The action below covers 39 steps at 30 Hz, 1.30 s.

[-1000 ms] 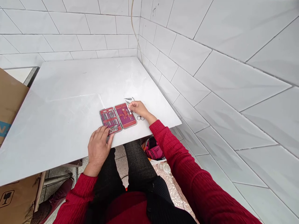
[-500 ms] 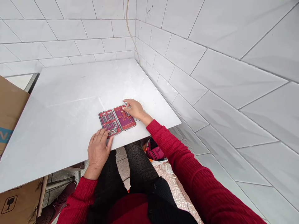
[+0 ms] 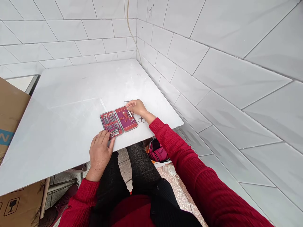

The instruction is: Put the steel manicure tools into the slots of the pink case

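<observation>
pinching slim tool (image 3: 130,113) in right hand (image 3: 137,107), probably seating into case (image 3: 130,127); steadying with left hand (image 3: 100,148), can't tell if gripping; needs careful aligning.

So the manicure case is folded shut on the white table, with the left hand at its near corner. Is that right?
Not quite: the manicure case isn't folded shut. The head view shows it lying open on the white table, with the left hand at its near corner.

Tools (image 3: 110,121) shiny metal; tabletop (image 3: 66,132) smooth; sleeves (image 3: 189,164) crinkled cloth; carton (image 3: 13,107) matt cardboard.
</observation>
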Available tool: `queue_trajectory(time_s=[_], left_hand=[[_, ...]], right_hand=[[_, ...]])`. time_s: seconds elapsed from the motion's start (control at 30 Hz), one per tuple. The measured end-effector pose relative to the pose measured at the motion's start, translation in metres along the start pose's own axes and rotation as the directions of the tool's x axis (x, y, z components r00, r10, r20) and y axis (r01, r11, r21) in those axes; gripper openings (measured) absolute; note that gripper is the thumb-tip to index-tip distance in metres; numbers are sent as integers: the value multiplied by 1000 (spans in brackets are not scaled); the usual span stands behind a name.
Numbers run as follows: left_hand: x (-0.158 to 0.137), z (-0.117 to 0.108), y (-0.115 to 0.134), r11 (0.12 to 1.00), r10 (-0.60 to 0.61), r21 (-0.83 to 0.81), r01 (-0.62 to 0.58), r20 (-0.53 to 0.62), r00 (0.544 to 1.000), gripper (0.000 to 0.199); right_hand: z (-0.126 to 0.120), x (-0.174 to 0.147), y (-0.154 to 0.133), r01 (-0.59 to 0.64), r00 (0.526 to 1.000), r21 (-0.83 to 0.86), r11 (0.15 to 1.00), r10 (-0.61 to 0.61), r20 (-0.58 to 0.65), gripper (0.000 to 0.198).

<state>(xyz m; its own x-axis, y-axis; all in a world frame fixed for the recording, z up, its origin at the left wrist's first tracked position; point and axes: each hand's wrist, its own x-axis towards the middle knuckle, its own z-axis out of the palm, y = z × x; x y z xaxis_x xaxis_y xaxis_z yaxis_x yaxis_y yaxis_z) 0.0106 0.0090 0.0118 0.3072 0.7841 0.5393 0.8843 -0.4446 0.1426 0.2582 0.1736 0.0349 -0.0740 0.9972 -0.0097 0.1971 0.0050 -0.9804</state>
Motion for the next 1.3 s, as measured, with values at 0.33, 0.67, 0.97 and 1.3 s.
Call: queue_trajectory(time_s=[0.33, 0.67, 0.97, 1.3], left_hand=[[0, -1, 0, 1000, -9, -20, 10, 12, 1000, 39], [0, -1, 1, 1000, -15, -24, 16, 18, 1000, 38], [-1, 0, 0, 1000, 8, 11, -8, -4, 1000, 37], [-1, 0, -1, 1000, -8, -19, 8, 10, 1000, 38]], right_hand=[[-4, 9, -5, -52, 998, -146, 988, 58, 35, 9], [-4, 5, -1, -6, 1000, -252, 968, 9, 11, 10], [-1, -4, 12, 33, 999, -191, 981, -30, 17, 18], [1, -12, 18, 106, 990, -185, 977, -121, -75, 19]])
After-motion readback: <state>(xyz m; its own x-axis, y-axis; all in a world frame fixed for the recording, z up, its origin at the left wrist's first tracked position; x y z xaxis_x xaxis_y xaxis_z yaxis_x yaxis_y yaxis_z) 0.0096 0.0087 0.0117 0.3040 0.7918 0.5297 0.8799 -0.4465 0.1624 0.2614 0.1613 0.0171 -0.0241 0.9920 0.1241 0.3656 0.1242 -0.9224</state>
